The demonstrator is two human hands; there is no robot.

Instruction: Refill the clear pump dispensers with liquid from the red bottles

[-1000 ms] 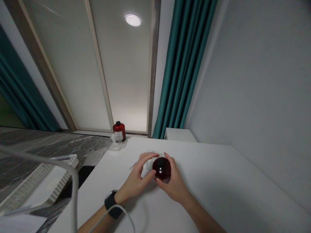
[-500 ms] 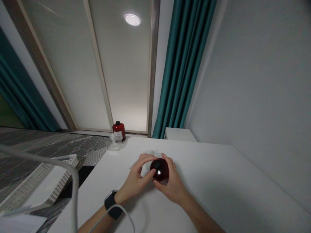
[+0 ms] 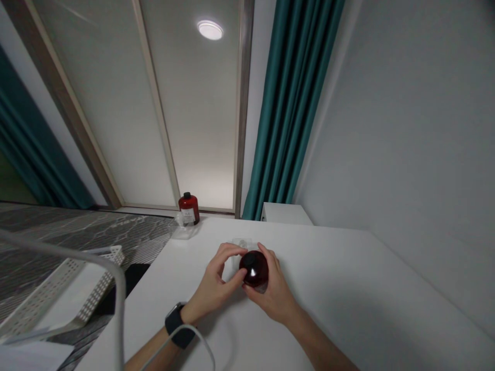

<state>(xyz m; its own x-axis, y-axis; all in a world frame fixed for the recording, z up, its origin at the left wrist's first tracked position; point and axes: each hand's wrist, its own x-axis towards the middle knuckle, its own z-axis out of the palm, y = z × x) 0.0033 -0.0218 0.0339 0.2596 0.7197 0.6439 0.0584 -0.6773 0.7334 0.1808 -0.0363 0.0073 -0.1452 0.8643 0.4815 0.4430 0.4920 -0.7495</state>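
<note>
Over the white table, a dark red bottle (image 3: 260, 269) with a black cap (image 3: 249, 261) is between my two hands, its top facing me. My right hand (image 3: 273, 291) is wrapped round the bottle's right side, thumb below and fingers above. On the other side, my left hand (image 3: 220, 273) has its thumb and forefinger at the bottle's shoulder, close to the cap. Whether they press on the cap itself I cannot tell. A clear plastic piece (image 3: 242, 242) lies just behind the bottle, partly hidden by my left hand.
A second red bottle (image 3: 188, 208) with a white label stands at the table's far left corner, beside clear plastic packaging (image 3: 182, 231). Left of the white table (image 3: 340, 309) is a white perforated basket (image 3: 38, 299). A pale bent tube (image 3: 120, 309) crosses the lower left foreground.
My left thumb and forefinger have shifted very slightly left at the bottle's top. The bottle and my right hand stay in place.
</note>
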